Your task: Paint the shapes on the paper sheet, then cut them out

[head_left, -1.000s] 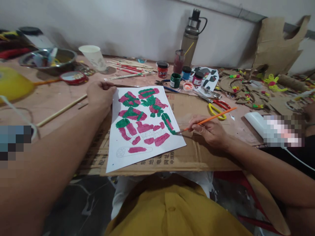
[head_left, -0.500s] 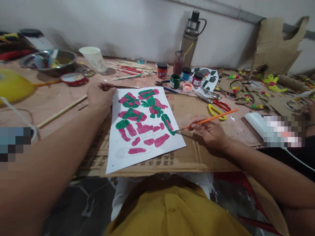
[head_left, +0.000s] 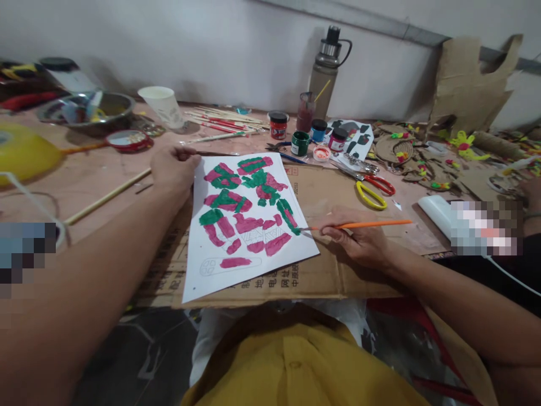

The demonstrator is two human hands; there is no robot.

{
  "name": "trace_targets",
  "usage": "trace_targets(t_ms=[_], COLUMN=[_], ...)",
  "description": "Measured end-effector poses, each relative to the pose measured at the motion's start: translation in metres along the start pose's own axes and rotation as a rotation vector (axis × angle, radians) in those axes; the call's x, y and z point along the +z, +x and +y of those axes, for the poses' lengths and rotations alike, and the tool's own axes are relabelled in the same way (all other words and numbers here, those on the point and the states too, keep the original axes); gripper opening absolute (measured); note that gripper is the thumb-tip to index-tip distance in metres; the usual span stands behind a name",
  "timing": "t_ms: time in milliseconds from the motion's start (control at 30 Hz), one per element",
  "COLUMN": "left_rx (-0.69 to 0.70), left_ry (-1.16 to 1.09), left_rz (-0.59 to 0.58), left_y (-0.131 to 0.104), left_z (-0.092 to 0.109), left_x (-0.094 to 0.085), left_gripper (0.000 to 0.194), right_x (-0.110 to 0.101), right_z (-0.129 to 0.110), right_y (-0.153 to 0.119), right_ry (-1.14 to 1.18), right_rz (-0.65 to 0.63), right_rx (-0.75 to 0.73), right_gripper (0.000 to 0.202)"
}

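Note:
A white sheet of paper (head_left: 243, 282) bears pencil outlines partly filled with magenta and green paint. It lies at a slant on a flattened cardboard piece (head_left: 329, 186). At the sheet's upper left corner, my left hand (head_left: 174, 169) is closed on the edge, thumb toward the paper. My right hand (head_left: 355, 234) pinches an orange-handled paintbrush (head_left: 380, 224), its tip touching a green patch near the sheet's right edge. Just behind the cardboard stand an open jar of green paint (head_left: 300, 144) and a small dish of orange-red paint (head_left: 322, 153).
Red-and-yellow-handled scissors (head_left: 374, 189) lie right of the paint jars. A tall bottle (head_left: 324, 79), a paper cup (head_left: 162, 107) and a metal bowl (head_left: 114, 110) stand toward the wall. Cardboard crafts (head_left: 395, 146) cover the back right; a white device (head_left: 435, 217) lies at right.
The brush handle has swung lower, from slanting upward to nearly level, with its tip still by the same green patch. My left hand stays on the sheet. The view has shifted slightly.

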State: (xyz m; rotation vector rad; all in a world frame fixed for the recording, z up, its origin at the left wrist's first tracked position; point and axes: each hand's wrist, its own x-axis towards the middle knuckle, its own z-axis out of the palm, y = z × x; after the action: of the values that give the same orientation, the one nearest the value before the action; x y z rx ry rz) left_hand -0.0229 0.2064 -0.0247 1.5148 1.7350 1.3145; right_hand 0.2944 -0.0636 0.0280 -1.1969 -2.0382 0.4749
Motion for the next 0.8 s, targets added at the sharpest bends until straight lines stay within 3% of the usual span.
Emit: trace_targets(t_ms=[367,567,800], left_rx=[-0.037,-0.013,-0.024], left_ry=[-0.024,-0.042,-0.04], left_rz=[0.005,-0.001,0.015], left_y=[-0.007,-0.006,-0.002], left_z=[0.007,0.003,-0.001], left_x=[-0.003,-0.004,-0.001], left_gripper=[0.02,0.019,0.018], right_x=[0.002,0.002,0.011], right_z=[-0.009,0.003,0.014], right_y=[-0.006,0.006,0.012], right_ry=[-0.119,-0.081,-0.186], right_rz=[0.018,0.094,0.062], right_rx=[-0.026,-0.044,-0.058], right_gripper=[0.031,0.029,0.034])
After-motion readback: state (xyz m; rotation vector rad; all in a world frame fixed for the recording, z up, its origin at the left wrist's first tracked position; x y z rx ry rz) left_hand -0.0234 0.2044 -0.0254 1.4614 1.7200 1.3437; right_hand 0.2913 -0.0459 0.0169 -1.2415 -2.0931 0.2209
